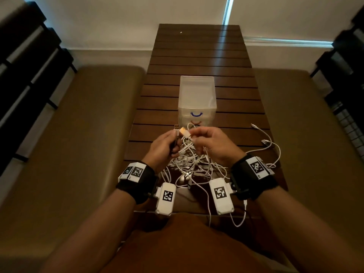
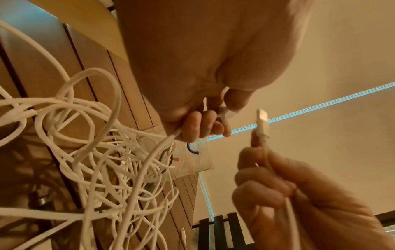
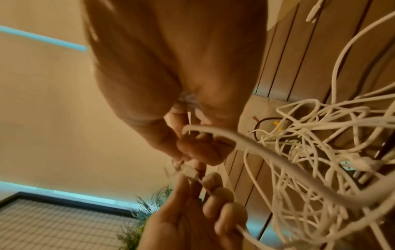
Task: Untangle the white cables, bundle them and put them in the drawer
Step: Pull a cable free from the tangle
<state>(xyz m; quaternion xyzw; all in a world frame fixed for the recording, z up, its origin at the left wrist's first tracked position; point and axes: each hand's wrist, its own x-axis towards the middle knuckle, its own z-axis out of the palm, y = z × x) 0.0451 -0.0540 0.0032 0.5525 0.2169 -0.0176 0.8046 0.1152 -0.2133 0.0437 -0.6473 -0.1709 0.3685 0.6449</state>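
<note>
A tangle of white cables [image 1: 194,163] lies on the wooden table's near end, also in the left wrist view [image 2: 100,162] and the right wrist view [image 3: 320,152]. Both hands are raised just above it. My left hand [image 1: 173,140] grips one cable near its metal USB plug [image 1: 176,127], fingers curled round the cord [image 2: 205,125]. My right hand [image 1: 194,134] pinches another cable just behind its white plug [image 1: 184,132], which stands upright [image 2: 261,117]. Behind the hands sits the translucent drawer unit [image 1: 197,95] with a blue handle [image 1: 196,114], drawers shut.
Loose cable ends [image 1: 266,143] trail over the slatted table [image 1: 199,56] to the right, and one cable [image 1: 239,221] hangs over the near edge. Tan cushioned benches [image 1: 88,125] flank the table. Dark shelving stands at both sides.
</note>
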